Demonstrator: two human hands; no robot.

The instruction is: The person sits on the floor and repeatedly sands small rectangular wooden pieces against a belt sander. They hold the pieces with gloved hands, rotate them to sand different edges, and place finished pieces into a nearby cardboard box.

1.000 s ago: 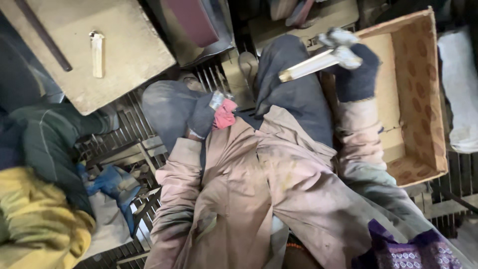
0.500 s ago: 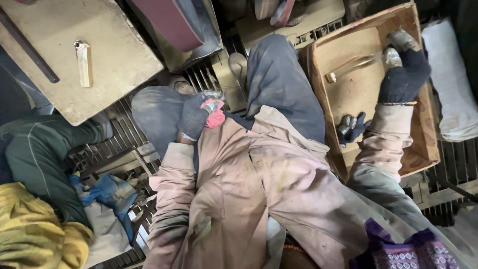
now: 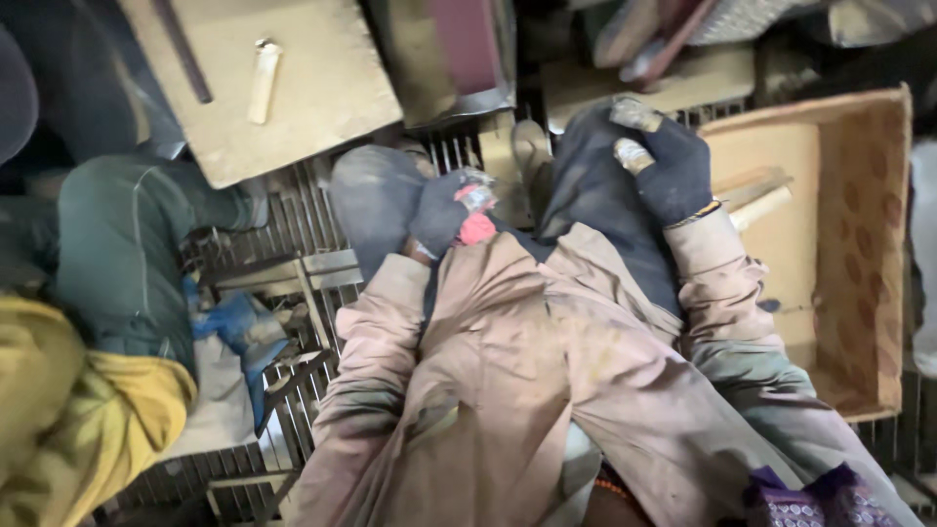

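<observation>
A: Quick pass. Right hand (image 3: 669, 166), dark glove with worn pale fingertips, rests on the right knee (image 3: 595, 176), fingers curled loosely, gripping nothing that I can see.

B: And the pale sticks (image 3: 756, 195)?

A: Lying in the cardboard box (image 3: 869, 244), just right of that hand and a bit nearer — close to the wrist, not touching the fingers as far as I can tell. Box sits right of the leg, so its contents are within easy reach of that arm, I'd judge.

B: Left hand (image 3: 444, 210)?

A: Also dark-gloved, closed round a small pink-red piece (image 3: 476, 227) with something pale and metallic poking out above it. Held in the lap between the knees, against the left knee (image 3: 376, 195) — probably braced there to keep it steady. What the piece is — cannot tell, too small.

B: Surroundings?

A: Metal grate floor (image 3: 293, 234). Far left, a tan board (image 3: 303, 107) with a pale short bar (image 3: 262, 83) and a dark rod (image 3: 181, 49) on it. Another person in green and yellow clothing (image 3: 107, 283) at the left edge, hands not visible. Blue rag-like thing (image 3: 234, 327) beside them.
</observation>
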